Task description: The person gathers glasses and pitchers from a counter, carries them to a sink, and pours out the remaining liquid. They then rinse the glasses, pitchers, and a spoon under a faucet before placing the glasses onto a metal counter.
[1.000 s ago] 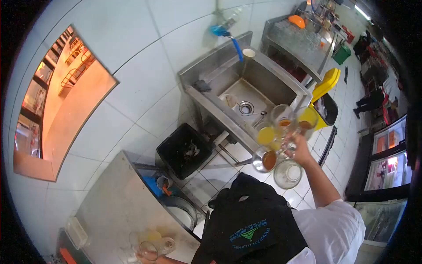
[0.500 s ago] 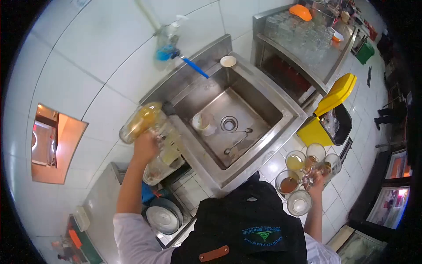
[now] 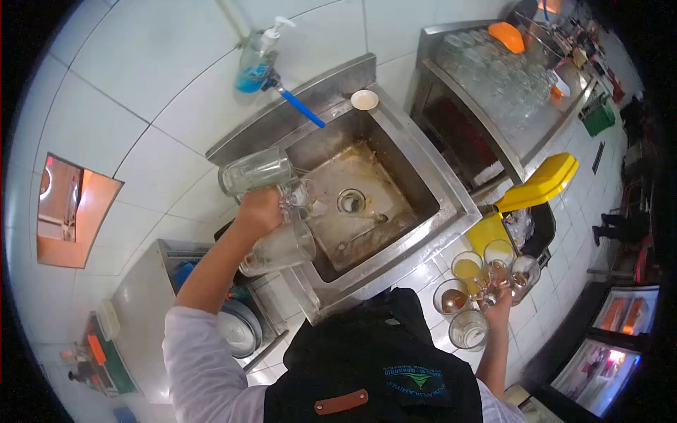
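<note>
My left hand (image 3: 261, 210) is closed around the handles of clear glass mugs (image 3: 255, 173), tilted at the left rim of the steel sink (image 3: 462, 215). No drink shows in the mugs I can see there. On my right, my right hand (image 3: 499, 309) grips several glass mugs (image 3: 451, 297) by their bunched handles, off the sink's right front side. Some of these hold leftover brown and yellowish drink. Brownish liquid covers part of the basin floor around the drain (image 3: 350, 201), where a spoon (image 3: 363, 231) lies.
A small white cup (image 3: 364, 100) stands on the sink's back corner. A blue-handled tap (image 3: 302, 107) and a soap bottle (image 3: 255, 67) are at the wall. Many glasses (image 3: 493, 67) fill the right counter. Beside it stands a yellow bin (image 3: 486, 233) with its lid up. Plates (image 3: 236, 331) are stacked lower left.
The mugs in my left hand have moved right and tipped over the sink edge. Yellow drink in one is gone, and brownish liquid has spread in the basin. My right hand still holds its mugs.
</note>
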A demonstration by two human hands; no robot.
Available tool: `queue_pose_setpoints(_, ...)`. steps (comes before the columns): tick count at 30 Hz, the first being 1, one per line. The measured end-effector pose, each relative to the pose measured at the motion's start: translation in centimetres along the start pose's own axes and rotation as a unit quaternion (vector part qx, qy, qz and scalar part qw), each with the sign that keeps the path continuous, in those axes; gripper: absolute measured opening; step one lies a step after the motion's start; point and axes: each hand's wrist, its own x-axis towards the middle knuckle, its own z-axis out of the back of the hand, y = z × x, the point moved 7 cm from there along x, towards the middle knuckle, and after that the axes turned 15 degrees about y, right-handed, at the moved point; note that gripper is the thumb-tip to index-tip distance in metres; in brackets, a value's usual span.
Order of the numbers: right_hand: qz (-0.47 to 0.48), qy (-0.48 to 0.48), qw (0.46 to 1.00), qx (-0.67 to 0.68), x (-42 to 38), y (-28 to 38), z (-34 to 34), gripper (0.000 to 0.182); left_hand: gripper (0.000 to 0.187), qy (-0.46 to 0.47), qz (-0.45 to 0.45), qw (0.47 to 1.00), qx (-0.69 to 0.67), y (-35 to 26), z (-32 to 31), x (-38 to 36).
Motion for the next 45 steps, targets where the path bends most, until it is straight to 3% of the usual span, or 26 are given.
queue_pose_setpoints(3,-0.041,0.125,0.991,0.029,3.8,7.3,-0.7,0.039,0.018,0.007,0.042,0.997,-0.06,0.1,0.8,-4.8)
queue_pose_setpoints(5,0.033,0.16,0.983,-0.084,7.1,14.2,-0.7,0.035,0.018,0.002,0.056,0.993,-0.106,0.4,1.2,-8.9)
queue_pose_setpoints(6,0.034,0.221,0.963,-0.151,9.3,16.0,-1.4,0.032,0.018,-0.003,0.064,0.989,-0.13,0.7,1.0,-10.6)
queue_pose_setpoints(7,0.036,0.282,0.934,-0.219,11.2,17.5,-2.2,0.029,0.017,-0.011,0.08,0.991,-0.105,1.2,0.4,-12.5)
queue_pose_setpoints(9,0.112,0.305,0.884,-0.335,15.1,17.9,-3.9,0.025,0.017,-0.016,0.115,0.991,-0.059,2.2,-1.4,-16.6)
queue_pose_setpoints(10,0.115,0.331,0.868,-0.351,16.2,18.7,-4.6,0.027,0.016,-0.014,0.193,0.945,-0.262,3.4,-2.3,-18.8)
queue_pose_setpoints(11,0.121,0.357,0.85,-0.367,17.5,19.7,-5.2,0.03,0.016,-0.015,0.267,0.852,-0.45,3.9,-3.2,-21.1)
queue_pose_setpoints(13,0.122,0.396,0.816,-0.402,20.2,20.5,-6.6,0.032,0.017,-0.037,0.316,0.765,-0.56,4.6,-7.2,-24.7)
queue_pose_setpoints(14,0.115,0.413,0.8,-0.42,21.6,20.0,-6.9,0.032,0.016,-0.051,0.303,0.809,-0.501,5.8,-11.0,-27.2)
queue_pose_setpoints(17,0.084,0.429,0.756,-0.488,24.0,20.6,-8.0,0.025,0.016,-0.072,0.361,0.753,-0.545,4.6,-15.6,-32.0)
queue_pose_setpoints(19,0.089,0.441,0.704,-0.549,25.7,20.6,-8.5,0.026,0.017,-0.052,0.382,0.756,-0.53,3.1,-16.6,-33.5)
queue_pose_setpoints(20,0.09,0.457,0.69,-0.554,26.4,20.4,-8.6,0.024,0.02,-0.089,0.393,0.678,-0.614,2.5,-18.6,-34.6)
queue_pose_setpoints(22,0.092,0.488,0.66,-0.564,27.6,20.4,-9.1,0.022,0.019,-0.073,0.399,0.71,-0.575,1.6,-24.2,-36.8)
queue_pose_setpoints(24,0.093,0.514,0.618,-0.588,27.6,21.5,-9.7,0.025,0.018,-0.038,0.404,0.795,-0.451,0.3,-23.1,-36.6)
queue_pose_setpoints(25,0.093,0.527,0.597,-0.598,27.5,22.1,-10.0,0.027,0.018,-0.038,0.406,0.765,-0.497,-0.2,-22.6,-36.2)
queue_pose_setpoints(27,0.127,0.547,0.61,-0.559,26.9,23.9,-11.0,0.028,0.018,-0.038,0.404,0.704,-0.583,-0.8,-22.2,-35.4)
queue_pose_setpoints(28,0.144,0.555,0.618,-0.538,26.6,24.8,-11.5,0.029,0.016,-0.057,0.381,0.698,-0.603,-0.9,-21.6,-35.0)
queue_pose_setpoints(31,0.156,0.54,0.653,-0.509,25.5,27.4,-13.5,0.032,0.03,-0.064,0.39,0.76,-0.515,0.0,-23.9,-35.2)
queue_pose_setpoints(34,0.211,0.554,0.672,-0.444,26.4,27.6,-16.2,0.039,0.019,-0.052,0.375,0.701,-0.604,0.5,-24.2,-33.9)
queue_pose_setpoints(37,0.23,0.501,0.764,-0.335,27.7,25.7,-19.0,0.04,0.022,-0.031,0.375,0.746,-0.55,0.7,-20.5,-32.3)
queue_pose_setpoints(40,0.276,0.456,0.818,-0.214,28.7,22.9,-23.5,0.041,0.026,0.014,0.367,0.838,-0.404,0.7,-19.5,-32.2)
queue_pose_setpoints(41,0.242,0.464,0.843,-0.121,30.1,20.4,-25.7,0.04,0.026,0.018,0.366,0.859,-0.358,0.4,-19.2,-32.1)
queue_pose_setpoints(42,0.206,0.469,0.858,-0.027,31.6,17.5,-28.1,0.04,0.022,-0.012,0.391,0.797,-0.46,0.3,-20.0,-32.5)
queue_pose_setpoints(45,0.188,0.415,0.889,-0.051,36.1,10.4,-34.5,0.044,0.012,-0.143,0.448,0.559,-0.683,-1.2,-22.2,-34.1)
